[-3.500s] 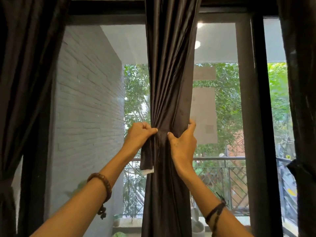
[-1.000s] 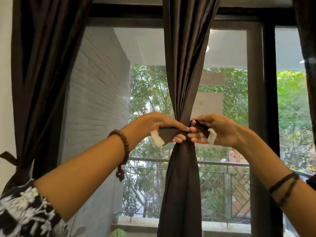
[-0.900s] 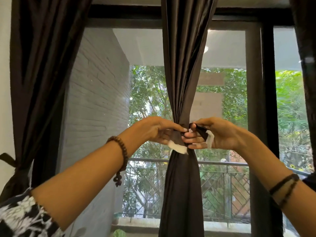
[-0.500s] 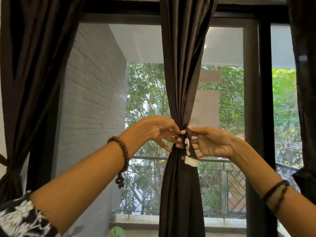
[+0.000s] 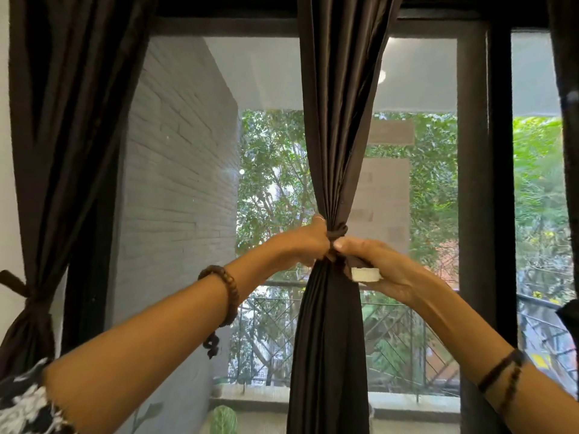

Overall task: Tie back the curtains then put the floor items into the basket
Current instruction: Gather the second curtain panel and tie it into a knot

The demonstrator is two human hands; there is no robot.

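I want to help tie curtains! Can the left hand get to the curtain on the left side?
Probably not yet: the left hand grips the tie on the middle curtain. The left curtain hangs unblocked and already tied.

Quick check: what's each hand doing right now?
Left hand: closed, gripping the tie at the middle curtain.
Right hand: closed, pulling the tie's other end.
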